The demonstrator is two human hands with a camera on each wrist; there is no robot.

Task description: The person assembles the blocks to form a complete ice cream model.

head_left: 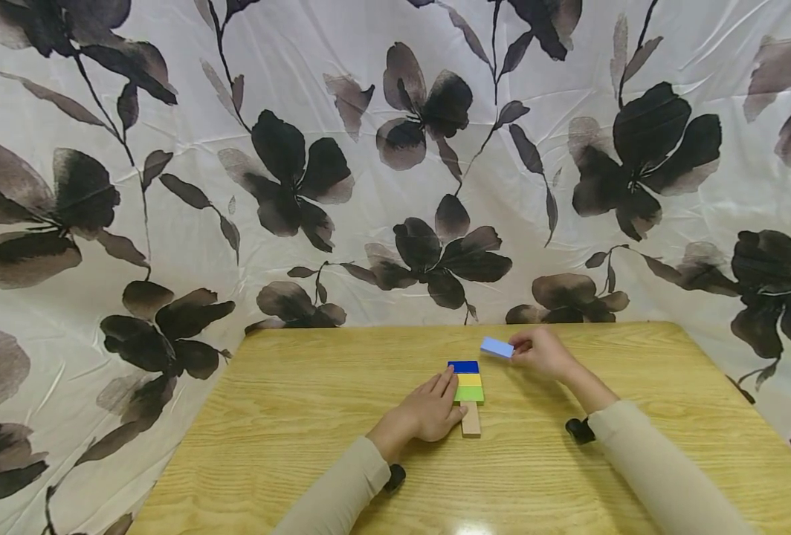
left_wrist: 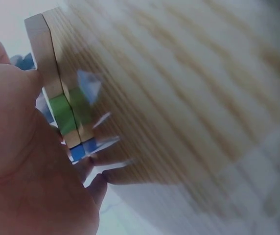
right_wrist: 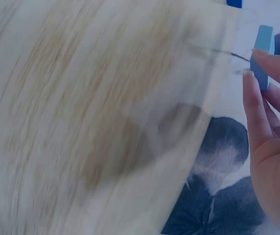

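Near the middle of the table, a dark blue block, a yellow block and a green block lie flat in a row against one another. A plain wooden block extends lengthwise from the green one toward the person. My left hand rests along the left side of this row, fingers extended, partly covering the blocks' left ends; its thumb lies by the plain block. Between thumb and fingertips, my right hand pinches a light blue block by one end, to the right of and beyond the dark blue block.
The wooden table has a shiny yellowish grain. Behind it hangs a pale cloth with dark flowers, meeting the table's far edge. A black wrist device sits at the right cuff, another black device at the left.
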